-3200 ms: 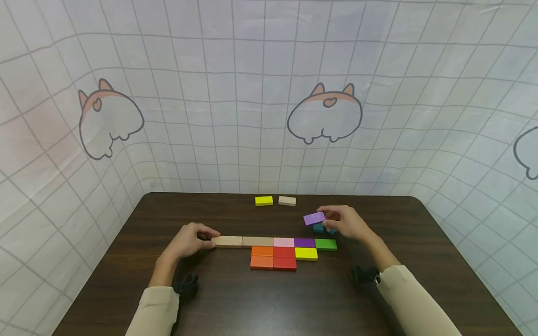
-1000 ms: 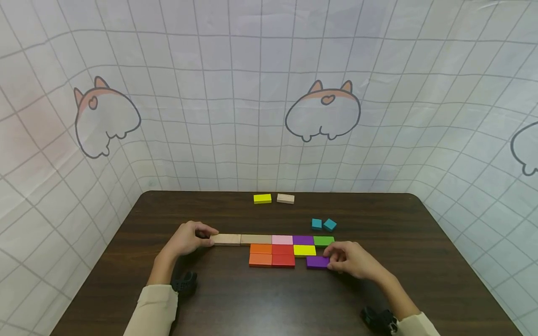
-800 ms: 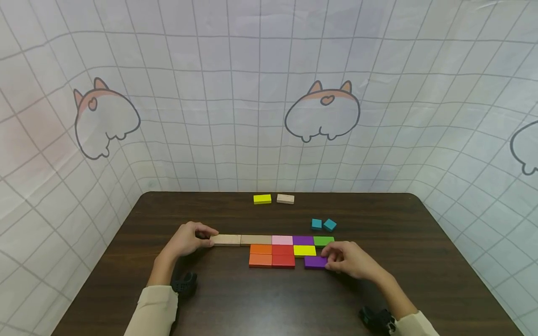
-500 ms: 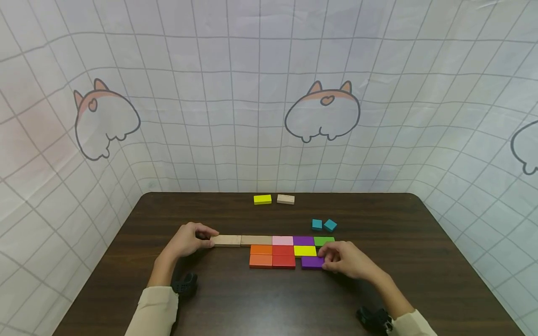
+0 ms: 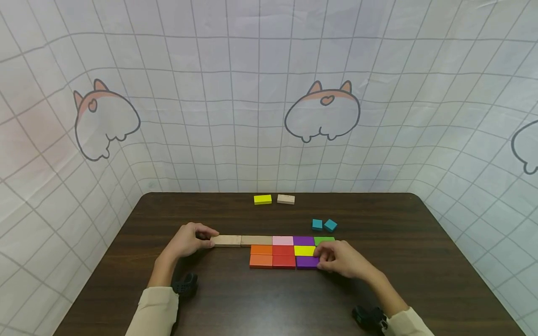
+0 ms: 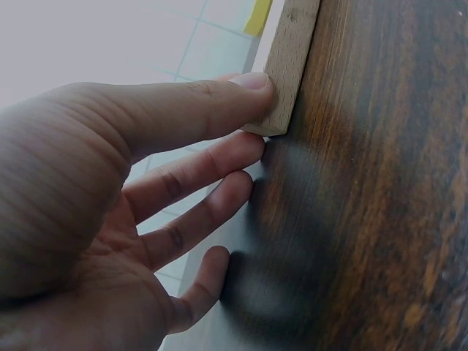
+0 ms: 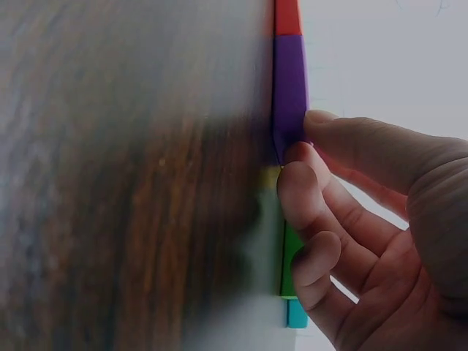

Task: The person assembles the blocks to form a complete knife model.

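right hand (image 5: pixel 345 260) pinches the right end of the front purple block (image 5: pixel 307 262), flat on the desk (image 5: pixel 218 303) beside the front red block (image 5: pixel 283 262); left hand (image 5: pixel 190 240) pinches the leftmost wooden block (image 5: pixel 227 241). looks like the seating step, so next move likely calls for squaring the edges, then letting go without dragging. open room rightward and in front; 2 teal blocks (image 5: pixel 317 225) sit behind the rows, desk's right edge well apart.

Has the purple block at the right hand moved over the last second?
Yes, leftward: in the head view, the purple block has slid toward the nearer red block, all but closing the gap between them.
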`<state>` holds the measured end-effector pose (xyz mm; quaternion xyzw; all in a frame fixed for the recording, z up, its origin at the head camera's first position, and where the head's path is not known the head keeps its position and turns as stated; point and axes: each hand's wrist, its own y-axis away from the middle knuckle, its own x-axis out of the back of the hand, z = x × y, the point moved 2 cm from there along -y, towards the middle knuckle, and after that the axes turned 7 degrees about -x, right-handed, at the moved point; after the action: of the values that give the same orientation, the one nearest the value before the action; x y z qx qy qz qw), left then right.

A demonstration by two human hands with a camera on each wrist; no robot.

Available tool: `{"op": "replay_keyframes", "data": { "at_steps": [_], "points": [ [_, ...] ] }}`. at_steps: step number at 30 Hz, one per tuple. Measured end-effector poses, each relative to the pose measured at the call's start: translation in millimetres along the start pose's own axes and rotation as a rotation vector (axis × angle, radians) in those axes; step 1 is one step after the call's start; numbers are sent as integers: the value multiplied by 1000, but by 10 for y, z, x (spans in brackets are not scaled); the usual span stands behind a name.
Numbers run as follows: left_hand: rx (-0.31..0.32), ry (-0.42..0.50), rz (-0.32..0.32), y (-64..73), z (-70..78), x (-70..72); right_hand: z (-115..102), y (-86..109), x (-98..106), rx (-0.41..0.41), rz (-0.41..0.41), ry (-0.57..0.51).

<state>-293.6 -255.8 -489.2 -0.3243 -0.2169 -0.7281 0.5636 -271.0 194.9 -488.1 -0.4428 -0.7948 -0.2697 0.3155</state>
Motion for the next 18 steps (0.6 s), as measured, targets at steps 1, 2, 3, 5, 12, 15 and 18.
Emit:
{"op": "replay_keyframes", "data": {
  "at_steps": [1,2,3,5,12,15,18],
  "points": [
    [-1,1,0,0,0,1,-3,-5,-3,0,-1,-2],
    [-2,3,-1,0,0,1,-5,-10,-7,-1,-1,-2],
    [-3,4,-3,0,0,2,-5,-14,-10,-1,-2,-2],
    [-4,6,-4,-1,-1,2,-8,-20,-16,-2,-3,0],
    [-8,2,-5,0,1,4,-3,-27,-26,7,-5,-4],
    [-7,1,-3,2,7,4,5,-30,-25,8,-8,-8],
    [-5,-1,-1,4,11,4,15,-33,-23,12,-12,-13]
  ]
}}
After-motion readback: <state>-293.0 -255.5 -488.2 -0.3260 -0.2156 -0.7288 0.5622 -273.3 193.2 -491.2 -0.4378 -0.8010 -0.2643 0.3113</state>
